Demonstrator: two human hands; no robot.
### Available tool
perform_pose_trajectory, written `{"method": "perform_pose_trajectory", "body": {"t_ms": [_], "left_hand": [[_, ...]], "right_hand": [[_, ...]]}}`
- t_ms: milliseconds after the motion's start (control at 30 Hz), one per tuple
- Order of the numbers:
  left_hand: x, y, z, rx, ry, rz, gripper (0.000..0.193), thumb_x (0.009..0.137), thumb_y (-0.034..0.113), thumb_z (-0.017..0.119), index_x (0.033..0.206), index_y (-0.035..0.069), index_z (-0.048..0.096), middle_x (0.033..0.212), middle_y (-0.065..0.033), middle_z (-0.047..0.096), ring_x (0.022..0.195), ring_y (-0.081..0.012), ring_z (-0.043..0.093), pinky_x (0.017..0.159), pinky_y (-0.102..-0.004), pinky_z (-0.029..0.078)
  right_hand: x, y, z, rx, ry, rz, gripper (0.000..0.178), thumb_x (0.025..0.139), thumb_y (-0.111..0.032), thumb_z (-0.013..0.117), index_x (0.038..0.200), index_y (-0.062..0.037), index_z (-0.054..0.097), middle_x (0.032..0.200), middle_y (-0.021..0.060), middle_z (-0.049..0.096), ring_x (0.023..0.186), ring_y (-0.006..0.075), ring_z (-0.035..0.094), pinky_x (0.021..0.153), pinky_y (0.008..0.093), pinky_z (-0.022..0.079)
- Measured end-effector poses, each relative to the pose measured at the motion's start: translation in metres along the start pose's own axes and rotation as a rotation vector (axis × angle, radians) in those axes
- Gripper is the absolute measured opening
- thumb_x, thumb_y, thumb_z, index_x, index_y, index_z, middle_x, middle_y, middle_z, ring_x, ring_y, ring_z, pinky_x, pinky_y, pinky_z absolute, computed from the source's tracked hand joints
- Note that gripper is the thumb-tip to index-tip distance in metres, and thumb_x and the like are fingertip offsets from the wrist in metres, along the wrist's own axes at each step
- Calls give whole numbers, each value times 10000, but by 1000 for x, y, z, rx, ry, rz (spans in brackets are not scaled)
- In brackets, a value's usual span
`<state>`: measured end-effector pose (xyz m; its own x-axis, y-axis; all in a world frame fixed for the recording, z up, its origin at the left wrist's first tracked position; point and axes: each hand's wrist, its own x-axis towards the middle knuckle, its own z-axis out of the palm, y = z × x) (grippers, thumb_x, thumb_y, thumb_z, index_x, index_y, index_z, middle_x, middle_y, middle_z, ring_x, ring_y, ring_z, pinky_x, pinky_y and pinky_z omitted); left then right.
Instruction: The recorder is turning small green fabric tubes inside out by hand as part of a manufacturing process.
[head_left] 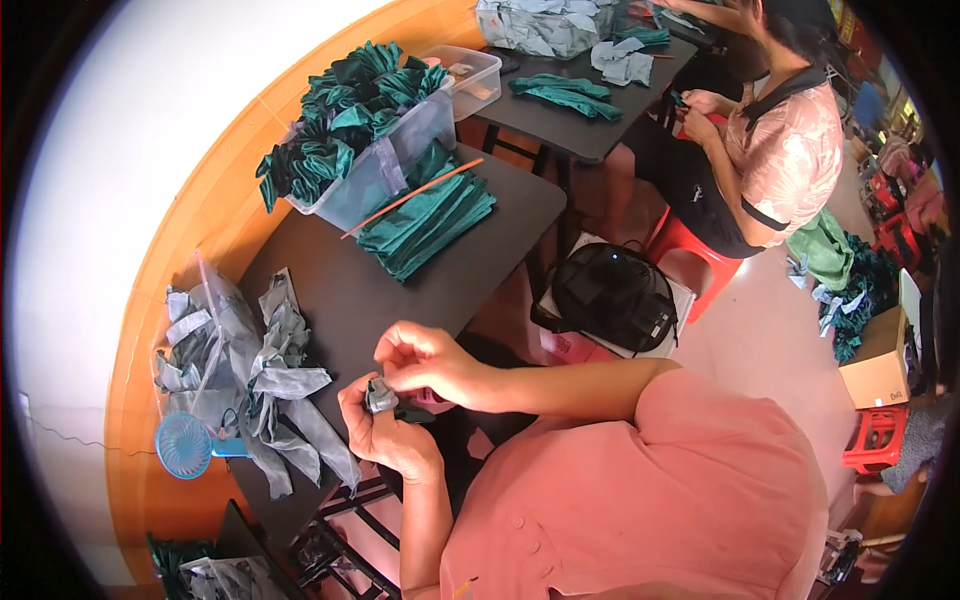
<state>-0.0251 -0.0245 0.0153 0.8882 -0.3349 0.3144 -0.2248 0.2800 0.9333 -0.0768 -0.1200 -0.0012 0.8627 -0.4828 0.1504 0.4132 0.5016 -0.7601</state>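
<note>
My left hand (398,440) is closed around a small bunched piece of grey-green fabric (380,396), which sticks up between the thumb and fingers. Just above it, my right hand (430,365) has its fingers curled, with the thumb and fingertips pressed together at the fabric's edge. Whether a thread or needle is between those fingertips is too small to see. Part of a dark green cloth hangs below the hands. Nearby on the dark table (400,300) lies a loose pile of grey-green fabric strips (285,390).
A clear bin (430,125) heaped with green velvet pieces stands by stacked green cloth (430,225), crossed by an orange stick (410,200). A blue fan (184,445) sits at the table's left edge. A black backpack (612,300) lies beyond; a co-worker (785,150) sits at another table.
</note>
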Motion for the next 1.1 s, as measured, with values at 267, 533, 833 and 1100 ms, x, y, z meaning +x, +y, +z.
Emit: {"method": "perform_pose_trajectory", "body": {"t_ms": [267, 533, 833, 1100], "left_hand": [[7, 4, 1, 76, 97, 71, 72, 844, -17, 574, 867, 50, 588, 814, -3, 570, 750, -100, 514, 706, -246, 431], [0, 1, -5, 112, 86, 89, 70, 836, -18, 573, 886, 24, 599, 849, -13, 575, 781, -120, 540, 727, -258, 458], [11, -3, -5, 122, 11, 122, 198, 794, -51, 508, 939, 20, 624, 914, -33, 571, 835, -152, 563, 788, -280, 478], [9, 13, 10, 195, 48, 274, 167, 819, -22, 518, 922, 44, 632, 898, -20, 571, 843, -145, 544, 761, -287, 455]], "right_hand": [[-3, -6, 24, -47, -141, 97, 580, 713, 94, 490, 1280, -25, 465, 1096, 82, 586, 1008, 168, 571, 836, 288, 488], [-1, 11, 15, -58, -32, -147, 67, 929, -36, 575, 955, 13, 613, 884, 36, 629, 804, 98, 581, 757, 257, 480], [6, 0, 7, -228, -80, -71, 212, 794, 50, 618, 995, -8, 587, 824, 1, 563, 796, 77, 531, 726, 244, 464], [7, 2, 27, 28, -108, -94, 367, 735, 69, 522, 1094, -2, 535, 953, 56, 621, 869, 109, 570, 727, 251, 469]]}}
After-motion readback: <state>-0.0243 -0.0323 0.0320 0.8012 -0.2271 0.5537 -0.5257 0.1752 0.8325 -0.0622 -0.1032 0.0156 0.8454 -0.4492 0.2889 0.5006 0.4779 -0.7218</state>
